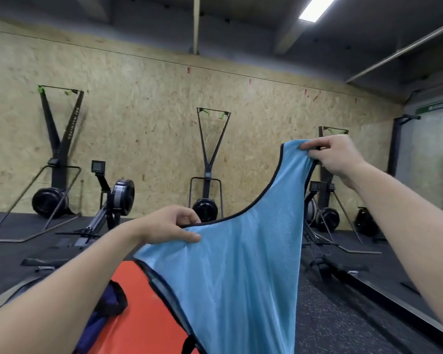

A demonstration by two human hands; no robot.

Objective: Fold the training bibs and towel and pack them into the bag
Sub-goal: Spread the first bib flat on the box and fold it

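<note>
Blue bib stretched between hands, right hand higher, left hand lower

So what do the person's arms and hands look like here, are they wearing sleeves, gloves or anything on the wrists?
Both forearms are bare as far as the picture shows: no sleeves in view. The left hand and right hand wear no gloves, and no watch, band or ring is visible on either. No markings show either. The upper arms lie outside the frame, so short sleeves cannot be ruled out.

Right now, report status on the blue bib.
Left hand and right hand each pinch a shoulder strap. Blue bib hangs unfolded. Orange bib lies below.
</note>
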